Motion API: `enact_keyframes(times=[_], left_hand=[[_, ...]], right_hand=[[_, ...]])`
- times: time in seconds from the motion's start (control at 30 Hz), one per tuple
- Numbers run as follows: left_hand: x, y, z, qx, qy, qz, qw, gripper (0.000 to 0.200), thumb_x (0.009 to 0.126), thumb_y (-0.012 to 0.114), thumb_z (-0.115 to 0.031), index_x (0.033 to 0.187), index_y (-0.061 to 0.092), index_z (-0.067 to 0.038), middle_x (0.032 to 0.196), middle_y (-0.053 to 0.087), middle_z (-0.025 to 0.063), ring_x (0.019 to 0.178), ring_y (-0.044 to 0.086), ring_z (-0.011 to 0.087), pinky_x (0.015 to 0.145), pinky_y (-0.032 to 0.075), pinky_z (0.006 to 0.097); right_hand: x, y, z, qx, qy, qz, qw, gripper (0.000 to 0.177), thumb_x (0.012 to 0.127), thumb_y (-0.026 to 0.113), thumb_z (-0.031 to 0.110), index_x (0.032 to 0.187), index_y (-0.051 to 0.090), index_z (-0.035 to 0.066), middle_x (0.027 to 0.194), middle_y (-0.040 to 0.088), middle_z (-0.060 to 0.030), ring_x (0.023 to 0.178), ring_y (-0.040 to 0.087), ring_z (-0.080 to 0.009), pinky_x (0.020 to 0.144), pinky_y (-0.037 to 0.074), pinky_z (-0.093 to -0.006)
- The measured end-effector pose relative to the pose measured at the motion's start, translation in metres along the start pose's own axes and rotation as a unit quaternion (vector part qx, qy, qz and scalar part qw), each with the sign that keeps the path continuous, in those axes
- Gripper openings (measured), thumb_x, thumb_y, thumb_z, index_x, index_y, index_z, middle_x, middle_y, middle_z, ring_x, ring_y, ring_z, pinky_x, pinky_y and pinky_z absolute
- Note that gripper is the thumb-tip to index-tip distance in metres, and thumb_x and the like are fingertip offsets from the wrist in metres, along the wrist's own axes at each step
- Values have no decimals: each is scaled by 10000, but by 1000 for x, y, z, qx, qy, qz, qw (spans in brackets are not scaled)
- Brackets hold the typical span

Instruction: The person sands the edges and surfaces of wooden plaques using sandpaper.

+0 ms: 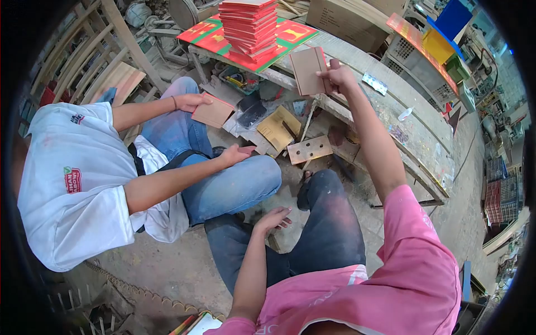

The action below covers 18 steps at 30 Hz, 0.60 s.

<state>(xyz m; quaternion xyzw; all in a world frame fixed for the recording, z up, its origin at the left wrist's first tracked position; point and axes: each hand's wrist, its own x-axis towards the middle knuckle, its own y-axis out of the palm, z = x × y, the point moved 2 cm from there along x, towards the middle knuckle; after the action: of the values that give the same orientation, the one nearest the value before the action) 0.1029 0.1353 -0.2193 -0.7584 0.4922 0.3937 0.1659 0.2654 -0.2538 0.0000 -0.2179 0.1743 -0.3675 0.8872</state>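
Note:
My right hand (336,78) reaches out over the bench and grips a flat brown board (308,71) with red edges. A small dark red piece (334,64) shows at the top of that hand; what it is I cannot make out. My left hand (272,219) hangs over my lap, fingers apart, holding nothing. Left of the board rises a tall stack of red-edged boards (248,28), resting on a red and green painted panel (290,34). At my left sits a co-worker in a white shirt, holding a similar brown board (213,111) in one hand.
The slatted wooden bench (427,137) curves along the right, with a small white bottle (406,114) on it. Plastic crates (410,61) stand behind. Below the bench lie a wooden block with dark holes (310,149) and a yellowish envelope (278,129). Timber frames lean at the left.

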Motion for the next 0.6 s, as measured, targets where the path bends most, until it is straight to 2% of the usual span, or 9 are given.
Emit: enact_keyframes(times=[0.13, 0.2, 0.27, 0.3, 0.37, 0.4, 0.47, 0.57, 0.6], left_hand=[[-7, 5, -10, 12, 42, 50, 998, 643, 926, 422, -599, 1300, 499, -82, 1048, 664, 59, 849, 616, 128, 707, 483, 293], [-26, 13, -34, -102, 153, 87, 979, 774, 897, 334, -705, 1346, 479, -93, 1143, 623, 91, 985, 583, 146, 781, 487, 336], [-53, 30, -65, -221, 157, 200, 942, 881, 852, 234, -789, 1394, 435, -123, 1297, 528, 119, 1147, 503, 216, 953, 404, 430], [-56, 40, -67, -265, 140, 247, 921, 878, 845, 222, -799, 1402, 428, -153, 1351, 492, 117, 1212, 469, 256, 1007, 351, 473], [-42, 65, -58, -292, 144, 89, 941, 904, 838, 243, -803, 1425, 386, -132, 1416, 421, 138, 1305, 380, 282, 1077, 230, 549], [-52, 67, -63, -287, 169, 115, 936, 967, 824, 247, -818, 1441, 337, -79, 1419, 413, 165, 1345, 323, 300, 1077, 158, 601], [-66, 71, -68, -230, 187, 104, 949, 786, 886, 441, -651, 1339, 461, -9, 1357, 454, 147, 1256, 406, 238, 1059, 270, 430], [-70, 76, -67, -135, 199, 85, 967, 565, 898, 590, -462, 1217, 561, 3, 1209, 535, 98, 1132, 474, 171, 982, 342, 301], [-73, 79, -68, -107, 219, 59, 968, 443, 894, 649, -361, 1138, 612, 6, 1110, 579, 67, 1051, 511, 132, 924, 377, 244]], right_hand=[[-123, -45, 23, 41, -80, 108, 990, 341, 685, 830, 301, 659, 597, 53, 511, 510, -4, 420, 455, -88, 395, 290, -276], [-180, -56, 3, 127, -71, 162, 976, 361, 689, 833, 244, 798, 553, 43, 558, 510, 17, 427, 435, -76, 395, 295, -235], [-222, -60, -32, 157, -106, 199, 961, 355, 644, 856, 159, 883, 625, 32, 684, 601, -5, 571, 549, -78, 463, 397, -226], [-242, -65, -46, 140, -134, 230, 954, 231, 715, 803, 96, 867, 640, 35, 705, 642, -36, 635, 600, -122, 568, 473, -238], [-267, -58, -76, 342, -238, 311, 854, 145, 753, 753, 33, 845, 643, 11, 778, 679, -93, 767, 651, -202, 773, 525, -341], [-274, -59, -93, 342, -224, 307, 859, 145, 753, 753, 33, 845, 643, 11, 778, 679, -93, 767, 651, -202, 773, 525, -341], [-287, -62, -118, 311, -255, 353, 845, 100, 765, 733, 15, 810, 645, -3, 836, 693, -137, 862, 659, -267, 916, 481, -443], [-295, -59, -141, 367, -230, 367, 823, 75, 757, 729, 2, 775, 657, 6, 828, 693, -142, 854, 662, -263, 921, 470, -459], [-295, -60, -146, 347, -229, 378, 827, 185, 730, 752, 23, 887, 657, 1, 858, 689, -124, 854, 643, -219, 904, 471, -399]])
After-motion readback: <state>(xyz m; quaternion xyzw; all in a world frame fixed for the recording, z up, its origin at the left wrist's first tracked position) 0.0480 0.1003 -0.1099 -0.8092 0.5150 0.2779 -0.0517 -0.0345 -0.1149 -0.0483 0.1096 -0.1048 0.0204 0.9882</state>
